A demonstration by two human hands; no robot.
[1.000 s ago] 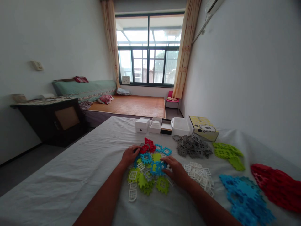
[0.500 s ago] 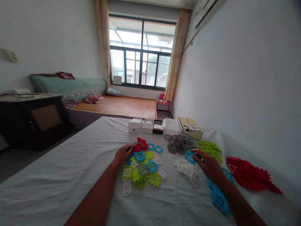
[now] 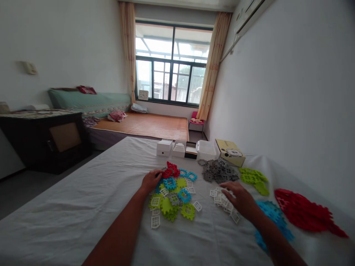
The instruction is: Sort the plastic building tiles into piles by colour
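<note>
My left hand (image 3: 151, 180) lies on the left edge of a mixed pile of plastic lattice tiles (image 3: 174, 195), its fingertips against the red tiles (image 3: 172, 170) at the top. Blue, green, grey and white pieces are jumbled in that pile. My right hand (image 3: 240, 198) hovers palm down over a small heap of white tiles (image 3: 222, 197), fingers stretched out and nothing visible in them. To its right lies a blue tile heap (image 3: 273, 214), partly hidden by my forearm.
Sorted heaps lie on the white-clothed table (image 3: 97, 207): grey (image 3: 217, 171), green (image 3: 253, 178), red (image 3: 305, 212). Small white boxes (image 3: 164, 147), a clear tub (image 3: 206, 149) and a yellow box (image 3: 230, 152) line the far edge. A bed (image 3: 146, 125) and a dark cabinet (image 3: 47, 140) stand beyond.
My right hand left the mixed pile, carried a blue tile right towards the blue heap, and is now back over the white tiles without it. My left hand stayed put.
</note>
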